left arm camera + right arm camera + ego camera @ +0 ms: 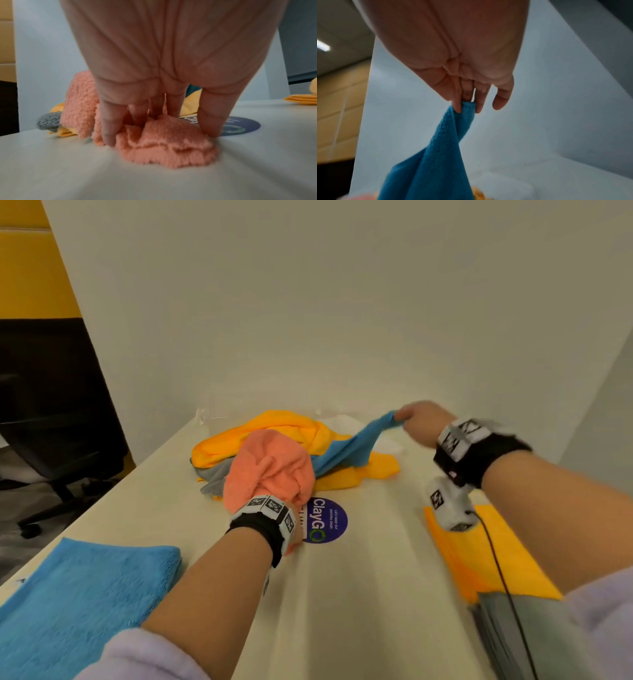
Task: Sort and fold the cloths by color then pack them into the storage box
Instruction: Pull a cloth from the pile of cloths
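The right hand (419,421) pinches a corner of the blue terry cloth (346,450), drawn taut out of the mixed pile of yellow cloths (274,429) at the table's (359,577) far end; the left hand (154,75), fingers curled, grips the bunched salmon-pink fleece cloth (164,143) against the table before that pile. Because the blue cloth's tail lies among the yellow ones, pulling further may drag them along and tumble the unsorted heap. No storage box can be made out.

My left hand (291,491) grips the pink cloth (269,465) at frame centre; my right hand (419,422), upper right, pinches a blue cloth (346,451) stretched from the yellow pile (274,433).
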Tool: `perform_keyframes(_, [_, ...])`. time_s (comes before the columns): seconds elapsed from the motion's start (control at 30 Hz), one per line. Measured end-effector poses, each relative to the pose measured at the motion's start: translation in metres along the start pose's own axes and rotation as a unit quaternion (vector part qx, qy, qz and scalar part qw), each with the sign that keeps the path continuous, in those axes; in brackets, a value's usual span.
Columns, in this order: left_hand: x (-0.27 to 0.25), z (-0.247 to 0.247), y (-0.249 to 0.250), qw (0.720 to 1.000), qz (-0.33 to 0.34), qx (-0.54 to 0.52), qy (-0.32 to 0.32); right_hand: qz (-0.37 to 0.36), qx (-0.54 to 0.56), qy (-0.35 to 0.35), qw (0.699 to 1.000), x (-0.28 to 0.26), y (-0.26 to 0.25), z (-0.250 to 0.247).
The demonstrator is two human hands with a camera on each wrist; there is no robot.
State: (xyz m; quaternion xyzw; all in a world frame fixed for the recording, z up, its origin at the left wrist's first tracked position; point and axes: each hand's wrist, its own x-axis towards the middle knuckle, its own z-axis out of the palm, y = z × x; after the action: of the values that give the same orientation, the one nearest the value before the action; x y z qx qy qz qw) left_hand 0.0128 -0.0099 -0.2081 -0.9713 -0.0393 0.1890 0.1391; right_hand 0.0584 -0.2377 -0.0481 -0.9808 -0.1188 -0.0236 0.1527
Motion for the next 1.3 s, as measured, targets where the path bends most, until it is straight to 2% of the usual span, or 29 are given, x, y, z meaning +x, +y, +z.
perform_keyframes(0.07, [0.001, 0.009, -0.002, 0.999, 0.003, -0.028, 0.019, -0.03, 0.02, 0.058, 0.998, 0.001, -0.003, -0.038])
perform_keyframes(0.17, [0.002, 0.017, -0.003, 0.992, 0.009, -0.11, 0.056, -0.083, 0.128, 0.149, 0.977, -0.002, -0.013, -0.086])
perform_keyframes(0.27, [-0.004, 0.014, -0.005, 0.986, 0.005, -0.118, 0.118, -0.141, 0.266, 0.245, 0.922, -0.017, -0.03, -0.132])
perform_keyframes(0.33, [-0.021, 0.006, -0.003, 0.986, 0.02, -0.107, 0.125, -0.166, 0.333, 0.323, 0.87, -0.034, -0.041, -0.164])
perform_keyframes(0.37, [-0.024, 0.005, -0.002, 0.987, 0.036, -0.11, 0.111, -0.176, 0.335, 0.344, 0.859, -0.041, -0.044, -0.175])
perform_keyframes(0.43, [-0.027, 0.003, -0.006, 0.985, 0.093, -0.101, 0.102, -0.186, 0.275, 0.351, 0.876, -0.056, -0.052, -0.189])
perform_keyframes(0.5, [-0.026, -0.008, -0.017, 0.982, 0.092, -0.123, 0.111, -0.171, 0.205, 0.349, 0.898, -0.067, -0.056, -0.195])
perform_keyframes(0.57, [-0.032, -0.024, -0.03, 0.972, 0.081, -0.159, 0.152, -0.162, 0.18, 0.346, 0.906, -0.074, -0.057, -0.199])
perform_keyframes(0.67, [-0.055, -0.052, -0.037, 0.959, 0.106, -0.148, 0.219, -0.139, 0.145, 0.354, 0.913, -0.087, -0.059, -0.205])
perform_keyframes(0.73, [-0.075, -0.07, -0.035, 0.942, 0.108, -0.187, 0.257, -0.123, 0.118, 0.358, 0.918, -0.094, -0.06, -0.207])
perform_keyframes(0.8, [-0.098, -0.089, -0.028, 0.903, 0.136, -0.265, 0.309, -0.114, 0.089, 0.356, 0.923, -0.104, -0.064, -0.204])
perform_keyframes(0.83, [-0.111, -0.097, -0.023, 0.867, 0.166, -0.322, 0.343, -0.115, 0.088, 0.347, 0.927, -0.109, -0.067, -0.201])
perform_keyframes(0.9, [-0.141, -0.112, -0.009, 0.77, 0.23, -0.437, 0.404, -0.116, 0.102, 0.314, 0.937, -0.119, -0.074, -0.194])
perform_keyframes(0.97, [-0.169, -0.127, 0.006, 0.676, 0.27, -0.527, 0.439, -0.105, 0.088, 0.268, 0.954, -0.127, -0.083, -0.187])
perform_keyframes(1.0, [-0.183, -0.135, 0.013, 0.647, 0.281, -0.561, 0.433, -0.103, 0.079, 0.241, 0.962, -0.131, -0.087, -0.182])
perform_keyframes(1.03, [-0.196, -0.142, 0.019, 0.635, 0.284, -0.582, 0.422, -0.108, 0.078, 0.217, 0.967, -0.135, -0.092, -0.176])
perform_keyframes(1.07, [-0.204, -0.148, 0.023, 0.646, 0.28, -0.583, 0.405, -0.119, 0.089, 0.196, 0.969, -0.139, -0.097, -0.171])
perform_keyframes(1.17, [-0.212, -0.154, 0.022, 0.754, 0.253, -0.503, 0.337, -0.165, 0.138, 0.179, 0.96, -0.151, -0.104, -0.166])
perform_keyframes(1.3, [-0.212, -0.127, 0.001, 0.823, 0.28, -0.445, 0.215, -0.183, 0.136, 0.274, 0.934, -0.168, -0.089, -0.19])
